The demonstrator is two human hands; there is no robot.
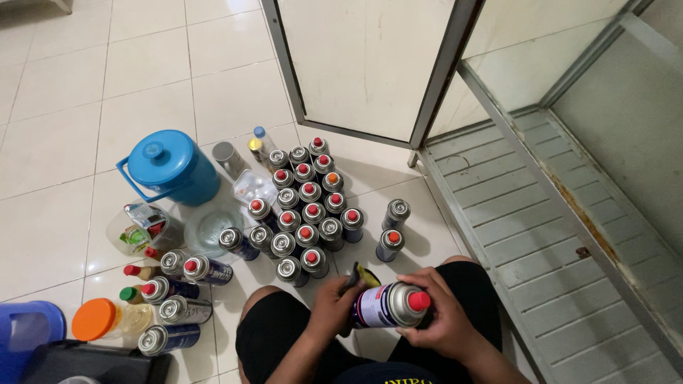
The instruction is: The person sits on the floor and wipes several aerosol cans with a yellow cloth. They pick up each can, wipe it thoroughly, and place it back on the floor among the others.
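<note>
- Glossy white tiled floor (64, 135), carrying everything; open pale metal cabinet (541, 213) with a ribbed base along its right side.
- Round blue plastic lidded pail (171, 167) toward the floor's left, with a clear plastic jar (136, 231) of colourful packets just below it.
- Cluster of upright metal gas canisters (306, 210), red-capped or bare silver tops, mid-floor; more lying sideways with dark blue labels (186, 288) near the lower left.
- Orange-lidded clear bottle (107, 318) by the bottom-left corner.
- Cylindrical metal canister with white-and-dark label and red cap (390, 304), held sideways above the knees: left hand (333, 306) wrapped round its base with a dark cloth (359, 274), right hand (442, 313) gripping the cap end.
</note>
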